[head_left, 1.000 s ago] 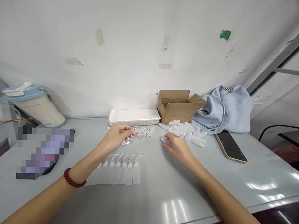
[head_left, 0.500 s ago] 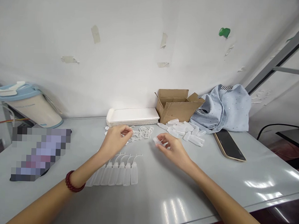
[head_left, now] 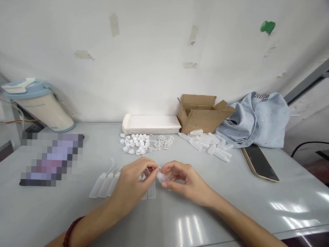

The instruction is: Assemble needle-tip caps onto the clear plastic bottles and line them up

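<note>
A small translucent bottle [head_left: 163,178] was clasped between the thumb and fingers of the right hand [head_left: 189,180], its narrow end tilted toward the left hand [head_left: 135,182], by whose closed fingertips a small pale piece [head_left: 160,168] was pinched at that end.

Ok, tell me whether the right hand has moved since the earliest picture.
Yes: judged against the cardboard box, the right hand has moved left and lower in view.

no readable text, lettering [head_left: 37,105] on tumbler [head_left: 51,114] too small
</note>
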{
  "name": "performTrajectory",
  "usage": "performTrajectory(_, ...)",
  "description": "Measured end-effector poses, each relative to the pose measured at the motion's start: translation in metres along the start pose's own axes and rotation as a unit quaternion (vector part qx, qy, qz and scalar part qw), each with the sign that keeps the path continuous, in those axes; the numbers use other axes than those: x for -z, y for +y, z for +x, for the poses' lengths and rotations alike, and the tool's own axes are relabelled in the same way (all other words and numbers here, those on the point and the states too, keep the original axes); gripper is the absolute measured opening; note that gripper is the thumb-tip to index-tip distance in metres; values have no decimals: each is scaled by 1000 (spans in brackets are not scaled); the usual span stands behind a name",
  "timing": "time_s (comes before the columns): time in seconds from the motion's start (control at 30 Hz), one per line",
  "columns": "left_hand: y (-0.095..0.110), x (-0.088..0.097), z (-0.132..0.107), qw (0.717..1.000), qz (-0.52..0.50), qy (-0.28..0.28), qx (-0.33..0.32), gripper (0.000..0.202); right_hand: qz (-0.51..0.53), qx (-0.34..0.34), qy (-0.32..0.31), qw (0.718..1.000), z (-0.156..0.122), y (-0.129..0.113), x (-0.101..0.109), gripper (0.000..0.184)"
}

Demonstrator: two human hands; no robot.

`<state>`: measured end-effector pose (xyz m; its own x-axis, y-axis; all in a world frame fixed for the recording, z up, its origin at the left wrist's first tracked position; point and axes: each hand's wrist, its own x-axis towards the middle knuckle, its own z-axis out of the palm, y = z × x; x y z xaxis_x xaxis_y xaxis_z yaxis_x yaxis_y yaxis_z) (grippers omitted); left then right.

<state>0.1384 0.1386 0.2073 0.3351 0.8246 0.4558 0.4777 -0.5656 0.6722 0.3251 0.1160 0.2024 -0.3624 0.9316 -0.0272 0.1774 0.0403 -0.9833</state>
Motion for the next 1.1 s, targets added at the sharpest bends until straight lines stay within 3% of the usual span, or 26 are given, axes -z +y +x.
performTrajectory(0.23,3,0,-3,999,-32,-13,18,14,1,-20,56,998,4,6,1,22)
performTrajectory(0.5,-2,-4,-8,997,-21,-7,-69,21,30,-9,47,998,4,11,3,36)
performTrajectory(0.7,-3,-5,-9,995,-4,-21,-102,24,43,-4,49,998,5,11,2,28)
performTrajectory(1.1,1,-7,-10,998,-50,-16,-47,23,110,-12,41,993,4,5,2,24)
